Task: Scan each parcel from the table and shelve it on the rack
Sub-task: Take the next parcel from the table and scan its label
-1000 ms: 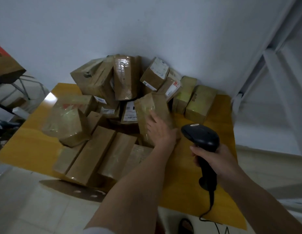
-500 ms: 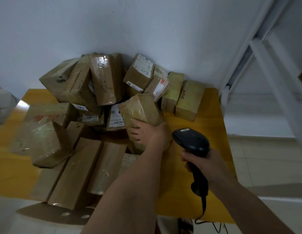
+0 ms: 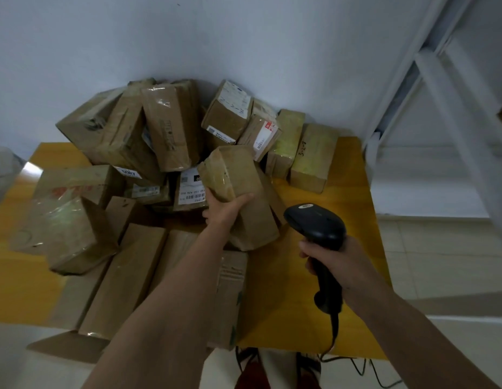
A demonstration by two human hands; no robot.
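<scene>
Left hand (image 3: pixel 226 210) is gripping brown taped parcel (image 3: pixel 238 192), tilted, above table (image 3: pixel 300 290). Right hand (image 3: pixel 327 255) is clutching black scanner (image 3: pixel 317 224), just right of pkg.

Your view dim, bluish cast. Glare patch on table (image 3: pixel 31 167) at 9 o'clock; sheen on taped parcels (image 3: pixel 64 217). Edges bow, wide-angle. Soft blur at 6 o'clock.

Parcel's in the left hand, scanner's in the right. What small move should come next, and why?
Probably turn the parcel in the left hand until a label faces the scanner. Only plain taped cardboard shows on it, and the right hand holds the scanner beside it.
</scene>
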